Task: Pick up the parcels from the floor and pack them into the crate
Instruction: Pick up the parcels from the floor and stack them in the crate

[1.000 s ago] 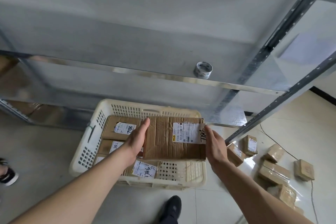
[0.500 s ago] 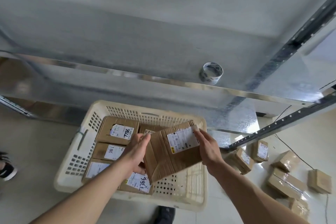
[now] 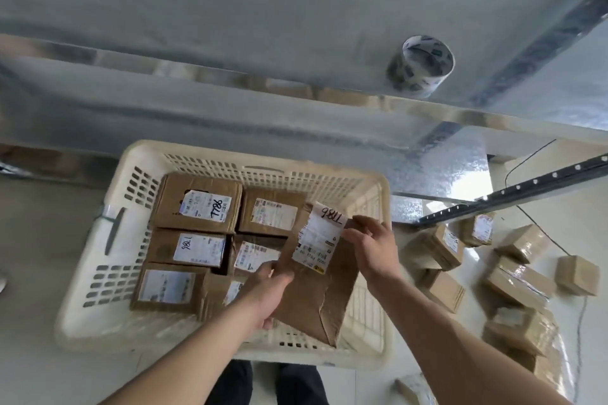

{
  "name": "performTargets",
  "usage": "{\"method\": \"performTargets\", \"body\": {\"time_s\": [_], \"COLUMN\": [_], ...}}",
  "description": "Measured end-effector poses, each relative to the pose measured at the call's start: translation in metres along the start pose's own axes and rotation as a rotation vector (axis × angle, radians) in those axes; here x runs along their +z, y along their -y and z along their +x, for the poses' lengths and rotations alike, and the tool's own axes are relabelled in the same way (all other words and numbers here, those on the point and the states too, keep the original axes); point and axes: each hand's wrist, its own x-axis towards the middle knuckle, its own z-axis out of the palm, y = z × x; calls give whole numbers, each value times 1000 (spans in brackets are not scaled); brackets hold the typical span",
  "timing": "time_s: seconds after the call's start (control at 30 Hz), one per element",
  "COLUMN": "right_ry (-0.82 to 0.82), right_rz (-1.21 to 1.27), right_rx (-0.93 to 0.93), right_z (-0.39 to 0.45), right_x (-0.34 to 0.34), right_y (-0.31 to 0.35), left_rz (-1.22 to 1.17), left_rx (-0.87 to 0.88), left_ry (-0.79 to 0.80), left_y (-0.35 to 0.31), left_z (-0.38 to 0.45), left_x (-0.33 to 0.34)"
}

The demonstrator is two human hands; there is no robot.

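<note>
A cream plastic crate (image 3: pixel 108 260) stands on the floor below a metal shelf, holding several brown labelled parcels (image 3: pixel 197 204) packed on its left side. Both hands hold a flat brown cardboard parcel (image 3: pixel 316 299) with a white label, turned lengthwise and tilted over the crate's right part. My left hand (image 3: pixel 273 286) grips its near left edge. My right hand (image 3: pixel 371 246) holds its far right edge by the label.
Several more taped cardboard parcels (image 3: pixel 513 273) lie scattered on the pale floor to the right of the crate. A roll of tape (image 3: pixel 421 66) sits on the metal shelf above. A slotted shelf rail (image 3: pixel 526 191) and a thin cable run past the parcels. Dark trouser legs (image 3: pixel 266 385) are at the bottom.
The flat parcel has been turned from crosswise to lengthwise and lowered toward the crate's right side. The view has moved closer to the crate.
</note>
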Motion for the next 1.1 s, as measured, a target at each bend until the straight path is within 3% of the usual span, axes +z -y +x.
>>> {"method": "performTargets", "body": {"time_s": [0.1,0.5,0.93,1.1], "right_ry": [19,7,-104,-155], "right_rz": [103,60,5,-85], "right_rx": [81,215,109,37], "right_z": [3,34,118,158], "right_x": [10,43,66,83], "right_y": [-18,-115,-134,-125], "left_rz": [25,181,85,-14], "left_rx": [-27,23,-18,45], "left_ry": [80,61,58,-52], "left_y": [16,38,7,-21], "left_z": [20,82,190,214], "left_x": [16,58,86,93]}}
